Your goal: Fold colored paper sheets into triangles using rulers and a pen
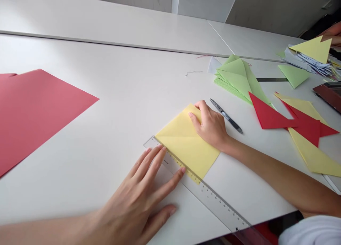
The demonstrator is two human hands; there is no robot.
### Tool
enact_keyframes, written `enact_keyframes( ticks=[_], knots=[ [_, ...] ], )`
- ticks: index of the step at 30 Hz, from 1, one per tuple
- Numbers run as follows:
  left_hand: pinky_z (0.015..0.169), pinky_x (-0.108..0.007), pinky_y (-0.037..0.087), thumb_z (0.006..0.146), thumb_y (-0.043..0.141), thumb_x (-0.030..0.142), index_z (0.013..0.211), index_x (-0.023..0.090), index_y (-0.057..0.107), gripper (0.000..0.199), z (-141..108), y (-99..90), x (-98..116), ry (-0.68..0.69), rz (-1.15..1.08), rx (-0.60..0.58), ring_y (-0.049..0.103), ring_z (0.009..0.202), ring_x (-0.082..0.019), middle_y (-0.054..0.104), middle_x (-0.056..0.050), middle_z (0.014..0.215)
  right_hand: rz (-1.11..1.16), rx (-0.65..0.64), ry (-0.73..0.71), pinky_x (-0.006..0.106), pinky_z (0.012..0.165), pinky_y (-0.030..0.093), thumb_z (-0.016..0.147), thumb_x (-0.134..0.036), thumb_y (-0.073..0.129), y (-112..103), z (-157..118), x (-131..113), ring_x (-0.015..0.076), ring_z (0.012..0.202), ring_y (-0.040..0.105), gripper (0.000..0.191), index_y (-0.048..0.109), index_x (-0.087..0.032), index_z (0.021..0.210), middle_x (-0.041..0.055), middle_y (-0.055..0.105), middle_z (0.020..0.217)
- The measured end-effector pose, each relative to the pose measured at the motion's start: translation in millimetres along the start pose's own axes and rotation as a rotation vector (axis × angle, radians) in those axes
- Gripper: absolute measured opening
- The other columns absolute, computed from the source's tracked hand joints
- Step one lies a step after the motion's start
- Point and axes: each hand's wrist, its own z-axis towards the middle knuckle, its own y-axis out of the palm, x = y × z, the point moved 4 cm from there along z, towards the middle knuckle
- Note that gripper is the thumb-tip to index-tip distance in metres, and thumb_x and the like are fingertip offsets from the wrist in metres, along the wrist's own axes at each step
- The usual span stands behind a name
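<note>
A square of creased yellow paper (183,131) lies on the white table. A clear plastic ruler (213,195) runs diagonally along its lower left edge, overlapping it, and reaches past the table's near edge. My left hand (141,188) presses the ruler down with outstretched, spread fingertips. At the far right side of the square, my right hand (213,126) grips the paper, thumb on top and fingers curled round its edge. Just beyond the right hand lies a black and grey pen (226,116), touched by neither hand.
Large red paper (42,110) lies at the left. A stack of folded green paper (237,78) sits behind the pen. Red pieces (271,115) and yellow pieces (314,154) overlap at the right. Near a stack of papers (310,63) at the far right, another person's hand (333,33) shows.
</note>
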Motion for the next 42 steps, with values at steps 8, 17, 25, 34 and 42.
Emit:
enact_keyframes(
  ticks=[8, 17, 25, 34, 42],
  knots=[
    [0.099, -0.061, 0.044, 0.092, 0.047, 0.044, 0.147, 0.029, 0.037, 0.057, 5, 9.3, -11, -0.013, -0.054, 0.033, 0.037, 0.134, -0.043, 0.027, -0.016, 0.153, -0.084, -0.131, 0.031, 0.030, 0.063, 0.046, 0.096, -0.028, 0.042, 0, 7, 3, 0.0223, 0.084, 0.064, 0.019, 0.045, -0.016, 0.110, 0.0095, 0.065, 0.102],
    [0.102, -0.063, 0.040, 0.092, 0.047, 0.037, 0.143, 0.044, 0.038, 0.052, 8, 10.2, -12, -0.028, -0.133, -0.010, 0.033, 0.136, -0.042, 0.021, -0.008, 0.155, -0.172, -0.225, 0.023, 0.030, 0.067, 0.050, 0.100, -0.027, 0.035, 0, 9, 3, 0.0207, 0.090, 0.064, 0.019, 0.041, -0.016, 0.114, 0.0086, 0.059, 0.107],
    [0.107, -0.062, 0.035, 0.092, 0.042, 0.035, 0.143, 0.047, 0.037, 0.052, 8, 12.0, -15, -0.040, -0.188, -0.044, 0.028, 0.139, -0.043, 0.015, 0.001, 0.158, -0.107, -0.182, 0.023, 0.031, 0.070, 0.051, 0.098, -0.027, 0.037, 0, 9, 4, 0.0197, 0.085, 0.063, 0.019, 0.044, -0.017, 0.113, 0.0079, 0.061, 0.106],
    [0.106, -0.061, 0.035, 0.094, 0.042, 0.037, 0.143, 0.046, 0.036, 0.051, 8, 10.2, -19, 0.004, -0.142, -0.067, 0.030, 0.138, -0.040, 0.017, -0.003, 0.157, -0.101, -0.172, 0.019, 0.032, 0.070, 0.052, 0.098, -0.029, 0.036, 2, 9, 7, 0.0213, 0.088, 0.064, 0.021, 0.043, -0.016, 0.113, 0.0080, 0.060, 0.107],
    [0.108, -0.056, 0.034, 0.093, 0.045, 0.034, 0.144, 0.046, 0.035, 0.053, 9, 8.7, -18, 0.021, -0.121, -0.065, 0.032, 0.138, -0.039, 0.015, -0.003, 0.158, -0.096, -0.189, 0.022, 0.030, 0.070, 0.051, 0.097, -0.028, 0.036, 1, 10, 7, 0.0203, 0.088, 0.064, 0.022, 0.044, -0.016, 0.114, 0.0078, 0.060, 0.106]
  ],
)
